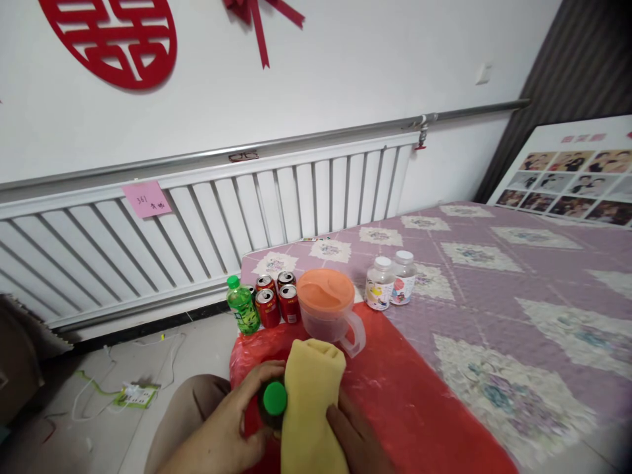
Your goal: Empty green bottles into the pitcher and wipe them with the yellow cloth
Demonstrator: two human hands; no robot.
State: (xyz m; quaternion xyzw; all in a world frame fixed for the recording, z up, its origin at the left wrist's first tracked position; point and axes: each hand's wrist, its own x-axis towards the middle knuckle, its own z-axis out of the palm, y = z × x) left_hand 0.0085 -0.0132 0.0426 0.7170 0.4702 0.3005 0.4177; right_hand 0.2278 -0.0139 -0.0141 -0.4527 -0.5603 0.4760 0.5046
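Lidded pitcher (320,321) mid-frame, contents unclear. Bottom: left grip (243,411) hugging green-capped bottle (275,398), right grip (354,429) clamped on yellow cloth (313,408).

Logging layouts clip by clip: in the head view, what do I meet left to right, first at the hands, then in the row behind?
Hands: left hand → dark bottle → cloth → right hand. Behind: green bottle → cans → jug → jars.
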